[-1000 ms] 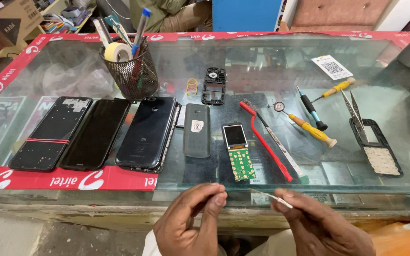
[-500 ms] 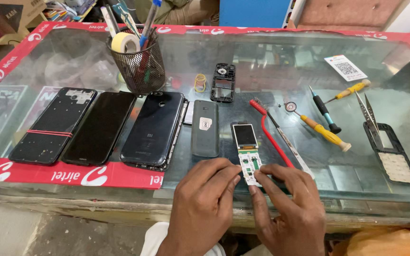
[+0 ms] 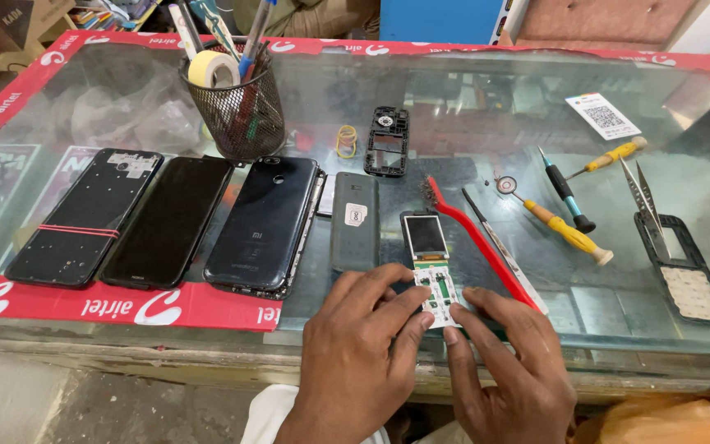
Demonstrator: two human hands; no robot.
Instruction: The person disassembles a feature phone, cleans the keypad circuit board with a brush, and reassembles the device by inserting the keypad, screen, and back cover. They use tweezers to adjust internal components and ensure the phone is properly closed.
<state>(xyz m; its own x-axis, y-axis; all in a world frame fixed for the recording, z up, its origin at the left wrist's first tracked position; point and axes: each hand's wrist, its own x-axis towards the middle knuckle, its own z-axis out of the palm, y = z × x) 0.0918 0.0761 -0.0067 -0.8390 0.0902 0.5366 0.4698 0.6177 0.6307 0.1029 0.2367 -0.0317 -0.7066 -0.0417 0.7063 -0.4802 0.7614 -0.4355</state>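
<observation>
Lying flat near the front edge of the glass-topped counter (image 3: 486, 107), the small green phone circuit board with its little screen (image 3: 431, 267) is pinned at its lower end by both hands. The left hand (image 3: 363, 345) has fingers curled loosely onto the keypad part; the right hand (image 3: 507, 358) presses extended fingertips beside it. A red-handled brush (image 3: 474, 238) lies just right, a grey phone back cover (image 3: 354, 222) just left.

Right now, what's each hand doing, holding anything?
Left hand: open, fingertips pressing the phone board, gripping nothing.
Right hand: open, fingertips on the board's lower edge, holding nothing.
</observation>
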